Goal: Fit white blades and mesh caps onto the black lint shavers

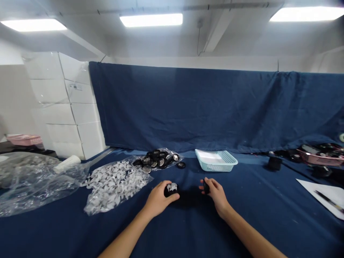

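My left hand [160,197] is curled around a round black part [168,191] with a light grey piece [172,187] on it, low over the blue cloth. To the right, my right hand [215,191] pinches a small black part [206,186] between thumb and fingers. The two hands are apart. Beyond my left hand lies a pile of round black parts [158,160], some with shiny faces, on clear plastic. One more black disc [181,165] sits beside that pile. Many light grey pieces [115,184] are heaped on a plastic bag to the left.
A light blue basket [217,167] stands near the blue curtain [188,107]. White boxes [64,107] are stacked at the left behind plastic bags [27,186]. At the right are a pink basket [319,158], black items, and paper [317,186] with a pen [329,201].
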The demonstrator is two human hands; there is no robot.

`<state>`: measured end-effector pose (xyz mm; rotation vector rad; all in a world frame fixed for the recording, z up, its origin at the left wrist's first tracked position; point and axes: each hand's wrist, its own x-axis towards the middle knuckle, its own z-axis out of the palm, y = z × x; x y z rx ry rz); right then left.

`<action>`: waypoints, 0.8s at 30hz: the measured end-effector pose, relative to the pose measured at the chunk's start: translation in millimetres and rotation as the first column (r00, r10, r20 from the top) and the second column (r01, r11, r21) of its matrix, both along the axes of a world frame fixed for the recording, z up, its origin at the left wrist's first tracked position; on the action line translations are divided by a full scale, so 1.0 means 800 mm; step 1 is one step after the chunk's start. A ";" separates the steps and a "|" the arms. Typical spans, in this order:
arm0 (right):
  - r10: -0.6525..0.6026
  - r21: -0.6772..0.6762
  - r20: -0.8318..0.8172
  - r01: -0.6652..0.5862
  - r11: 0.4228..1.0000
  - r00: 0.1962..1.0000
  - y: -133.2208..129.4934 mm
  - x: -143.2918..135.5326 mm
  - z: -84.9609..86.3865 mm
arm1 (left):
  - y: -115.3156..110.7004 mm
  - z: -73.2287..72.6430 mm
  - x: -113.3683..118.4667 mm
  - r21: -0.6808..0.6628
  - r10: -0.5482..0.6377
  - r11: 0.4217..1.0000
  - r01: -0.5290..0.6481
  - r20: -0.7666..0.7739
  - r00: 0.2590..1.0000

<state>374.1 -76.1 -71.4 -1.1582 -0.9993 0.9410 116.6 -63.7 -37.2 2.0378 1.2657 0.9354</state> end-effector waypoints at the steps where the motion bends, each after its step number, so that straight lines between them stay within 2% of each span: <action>1: -0.013 -0.007 -0.047 0.013 1.000 0.999 0.000 0.000 -0.002 | -0.002 0.001 0.001 -0.010 -0.013 1.000 0.013 -0.003 1.000; 7: -0.012 -0.028 -0.229 0.006 1.000 0.973 0.001 0.000 -0.004 | -0.008 0.015 0.030 -0.074 -0.180 0.981 0.182 0.029 0.983; 11: 0.013 -0.047 -0.265 -0.026 0.999 0.964 -0.001 0.009 0.003 | -0.012 0.020 0.066 -0.122 -0.337 0.933 0.338 0.031 0.941; 13: 0.016 -0.057 -0.246 -0.030 0.998 0.969 -0.001 0.018 0.008 | -0.015 0.018 0.083 -0.127 -0.380 0.915 0.382 0.041 0.924; 16: 0.006 -0.052 -0.145 -0.014 0.999 0.989 -0.003 0.033 0.016 | -0.016 0.010 0.099 -0.109 -0.376 0.917 0.383 0.080 0.923; 19: 0.012 -0.005 0.047 -0.012 1.000 0.999 -0.007 0.042 0.024 | -0.017 0.001 0.102 -0.068 -0.321 0.941 0.332 0.131 0.938; 24: 0.095 0.097 0.405 -0.146 0.984 0.909 -0.023 0.039 0.038 | -0.021 -0.004 0.099 -0.045 -0.251 0.964 0.260 0.156 0.955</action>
